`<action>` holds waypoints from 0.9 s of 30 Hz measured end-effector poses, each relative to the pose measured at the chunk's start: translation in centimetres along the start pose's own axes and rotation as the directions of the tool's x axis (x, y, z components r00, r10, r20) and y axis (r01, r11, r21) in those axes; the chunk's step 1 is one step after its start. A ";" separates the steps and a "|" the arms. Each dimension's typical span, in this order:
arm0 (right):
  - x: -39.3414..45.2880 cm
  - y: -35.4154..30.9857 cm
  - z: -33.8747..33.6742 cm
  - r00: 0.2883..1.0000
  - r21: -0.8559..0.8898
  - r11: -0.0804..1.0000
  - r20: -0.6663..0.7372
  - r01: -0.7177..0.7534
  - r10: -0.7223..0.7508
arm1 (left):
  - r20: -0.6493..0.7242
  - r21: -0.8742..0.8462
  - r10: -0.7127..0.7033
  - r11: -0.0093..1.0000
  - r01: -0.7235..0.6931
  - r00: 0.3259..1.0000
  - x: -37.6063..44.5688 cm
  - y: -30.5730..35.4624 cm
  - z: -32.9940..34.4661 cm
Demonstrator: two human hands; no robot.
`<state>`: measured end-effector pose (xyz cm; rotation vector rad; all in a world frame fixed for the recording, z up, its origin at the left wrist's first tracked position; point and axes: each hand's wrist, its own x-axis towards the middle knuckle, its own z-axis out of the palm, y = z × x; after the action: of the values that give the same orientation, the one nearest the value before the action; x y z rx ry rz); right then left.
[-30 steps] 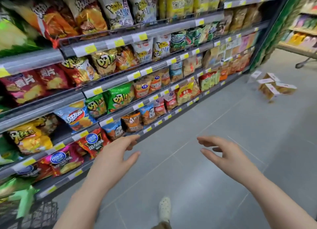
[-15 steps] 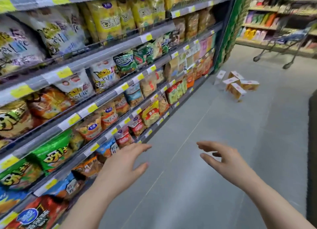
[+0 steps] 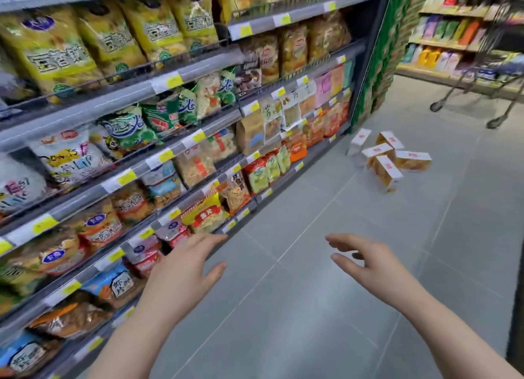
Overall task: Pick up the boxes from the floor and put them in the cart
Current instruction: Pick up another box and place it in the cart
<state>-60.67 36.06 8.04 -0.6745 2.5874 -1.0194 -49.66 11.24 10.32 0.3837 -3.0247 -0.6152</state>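
Small white-and-orange cardboard boxes [image 3: 388, 158], about five, lie tumbled in a loose heap on the grey tiled floor [image 3: 312, 307], well ahead of both hands and off to the right, just past the end of the snack shelving [image 3: 198, 140]. None picked up yet. Metal wire shopping cart [image 3: 487, 75] stands farther off still, beyond the heap; only its lower frame and wheels show clearly. Left hand [image 3: 181, 276] and right hand [image 3: 371, 262] both empty, fingers spread and loosely curved, palms facing in. Likely pre-shaped for a two-handed grab. Judgement: approach phase; the person must close in and crouch first.
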 end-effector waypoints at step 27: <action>33.9 28.2 -29.6 0.978 0.002 0.980 -0.060 -0.199 0.198 | 0.157 -0.026 0.291 0.956 -0.291 0.944 51.5 28.2 12.6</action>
<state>-110.85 53.38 6.55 -0.3813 2.6445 -0.9842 -107.18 28.53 8.73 -0.1211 -3.1375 -0.6545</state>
